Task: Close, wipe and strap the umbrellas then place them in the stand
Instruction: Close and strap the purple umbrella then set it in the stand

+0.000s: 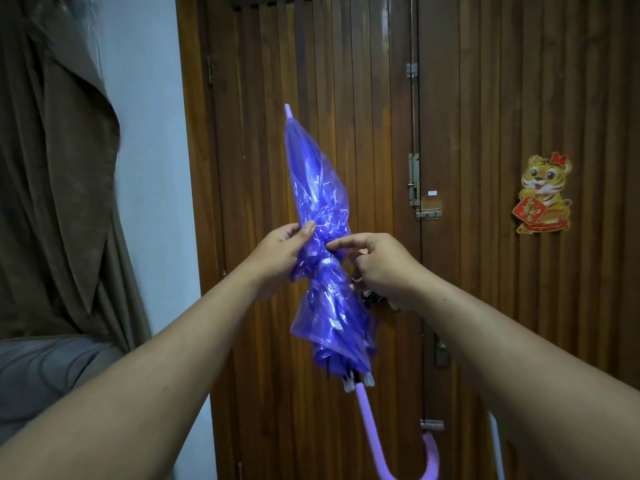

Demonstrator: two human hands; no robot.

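A closed purple see-through umbrella (313, 188) is held upright in front of me, its tip up and its lilac hooked handle (398, 455) hanging at the bottom. My left hand (280, 258) grips the folded canopy around its middle from the left. My right hand (377, 268) is at the same height on the right, its index finger stretched across the canopy at the strap with its small white snap (325, 262). A dark patterned cloth (372, 299) shows under my right palm. No stand is in view.
A brown slatted wooden double door (485, 98) with metal latches (414, 181) fills the background; a tiger sticker (543, 195) is on its right leaf. A brown curtain (59, 168) hangs at the left above a grey cushion (41, 368).
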